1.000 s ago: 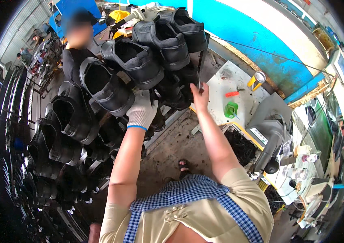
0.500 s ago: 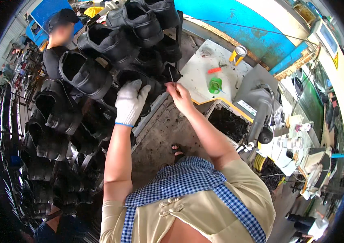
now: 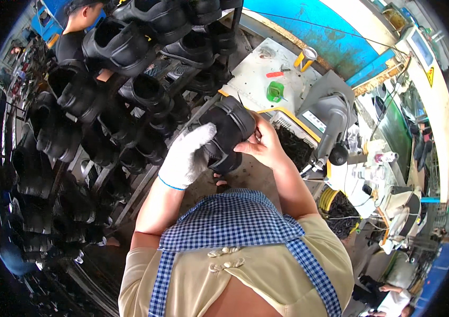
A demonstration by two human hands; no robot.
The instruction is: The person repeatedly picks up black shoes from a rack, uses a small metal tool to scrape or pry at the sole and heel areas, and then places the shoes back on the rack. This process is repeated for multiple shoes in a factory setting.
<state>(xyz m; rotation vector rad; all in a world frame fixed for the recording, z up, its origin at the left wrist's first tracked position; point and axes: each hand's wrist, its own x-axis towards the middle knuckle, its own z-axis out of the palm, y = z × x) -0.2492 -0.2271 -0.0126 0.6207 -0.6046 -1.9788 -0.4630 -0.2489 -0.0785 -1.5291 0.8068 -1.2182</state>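
Note:
A black shoe point(image 3: 228, 129) is held in front of me, sole side toward the camera. My left hand point(image 3: 186, 157), in a white knit glove, grips its left side. My bare right hand point(image 3: 263, 147) holds its right side, fingers curled over the edge. A thin tool tip seems to stick up by my right fingers, but it is too small to be sure. Just to the left stands a metal rack point(image 3: 129, 185) loaded with several black shoes point(image 3: 112, 45) on pegs.
A white worktable point(image 3: 256, 79) beyond the shoe carries a green cup point(image 3: 275, 91), a red tool and a yellow can point(image 3: 306, 56). A grey machine point(image 3: 326, 113) stands to the right. Another person point(image 3: 71, 31) in black is behind the rack. A blue wall runs along the back.
Both hands have come down from the rack and drawn toward my body. They now hold a black shoe taken off it. The view has tilted downward.

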